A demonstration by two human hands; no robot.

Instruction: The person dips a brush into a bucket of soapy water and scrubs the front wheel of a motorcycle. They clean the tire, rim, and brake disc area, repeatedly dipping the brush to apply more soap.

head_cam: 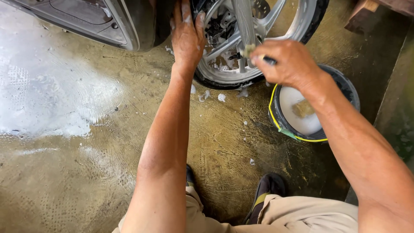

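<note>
A person crouches on a wet, soap-streaked concrete floor (108, 151) beside a motorcycle's silver cast-alloy wheel with its black rubber tyre (224, 77). The left hand (186, 36) lies flat and spread against the tyre's upper edge — fingers open, gripping nothing, flecked with suds. The right hand (284, 62) is curled tight around the dark handle of a small brush with pale bristles (249, 51), its bristle end pressed to a spoke just ahead of the knuckles.

Just below the right wrist stands a black plastic bucket with a yellow-edged rim (276, 116), holding milky soapy water with a tan sponge-like pad (303, 108) in it. Clots of foam dot the floor between the two hands, and a wide white patch of lather spreads well off to the left of the left arm.

The wheel looks heavy and rigid, its wet metal likely slick, so the rubber tyre seems the surest place to brace it. The brush appears light, its handle likely slippery and best held in a closed fist.
</note>
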